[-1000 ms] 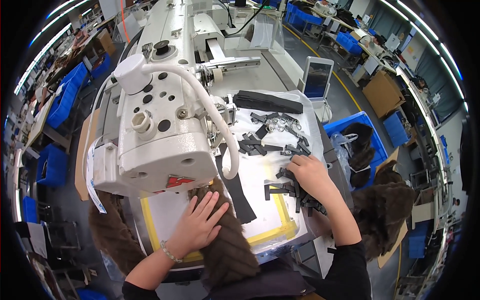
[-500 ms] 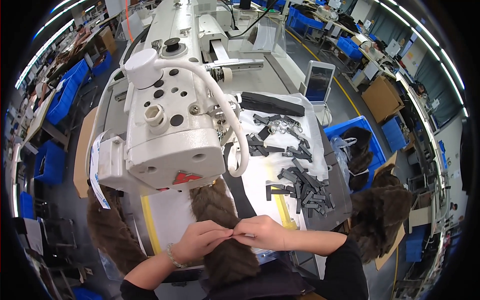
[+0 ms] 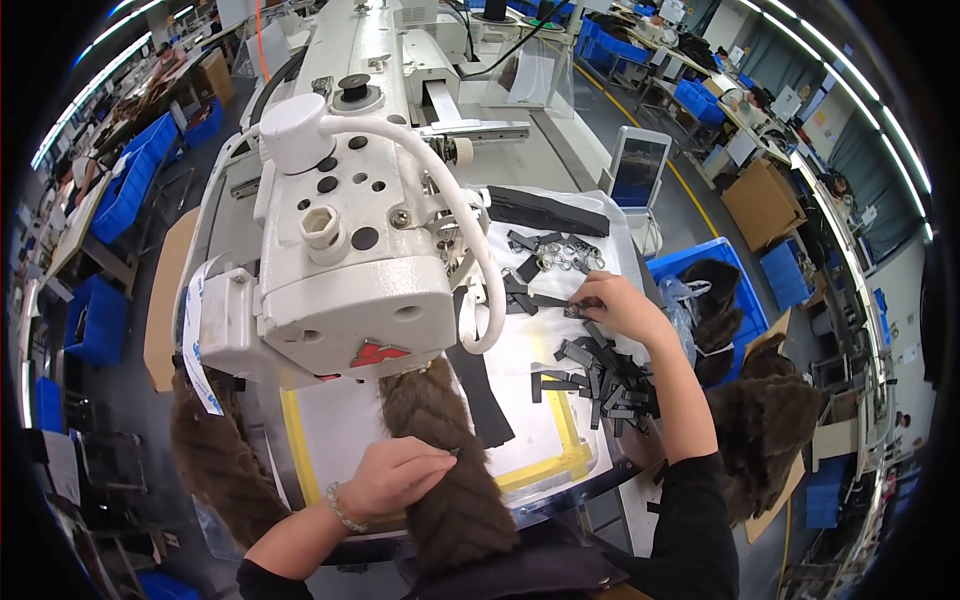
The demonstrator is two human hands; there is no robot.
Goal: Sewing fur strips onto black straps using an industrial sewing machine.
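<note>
Brown chevron-ridged fur strip runs up the lower centre of the frame, partly beneath the left hand, whose fingertips pinch a small dark piece. Right of centre lie short black fabric tabs, heaped; just beyond, the right hand bends its fingers at a flat black strip; I cannot tell whether they grip it. Left of centre stands a white sewing-machine head.

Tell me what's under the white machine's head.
From beneath the head's front edge, a brown fur piece and a white sheet bordered with yellow tape emerge. The head covers whatever lies farther back, including the fur's far end.
</note>
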